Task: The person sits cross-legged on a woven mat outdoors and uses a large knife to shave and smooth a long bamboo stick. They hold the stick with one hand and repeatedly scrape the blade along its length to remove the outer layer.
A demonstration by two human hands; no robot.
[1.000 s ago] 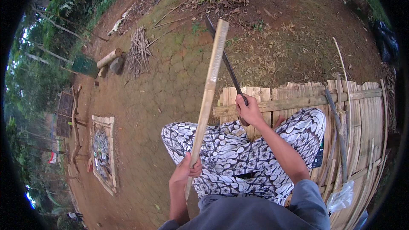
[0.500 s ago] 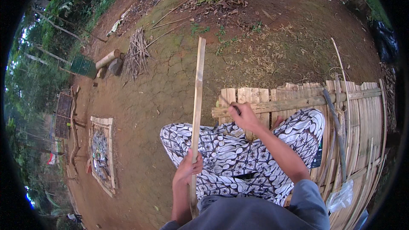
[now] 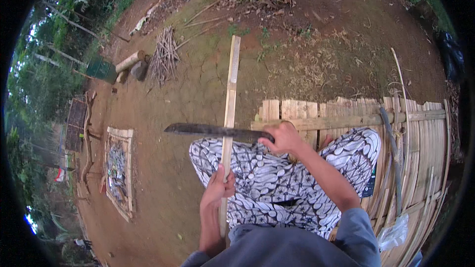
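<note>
A long, pale split-bamboo strip stands away from me, its lower part running past my left forearm. My left hand is wrapped round it, thumb lying along the strip. In my right hand is the handle of a dark machete. Its long blade points left and lies across the strip, a little beyond the left hand. Whether the edge touches the bamboo I cannot tell. Patterned black-and-white cloth covers my crossed legs beneath both hands.
I sit on a bamboo-slat platform reaching to the right. On it lie a grey stick, a clear plastic bag and a dark phone-like object. Curled shavings litter the ground ahead. A stick pile and a framed bed are left.
My right hand has turned the machete so its blade swings left across the bamboo strip. The left hand keeps its hold, and the strip has rotated slightly.
</note>
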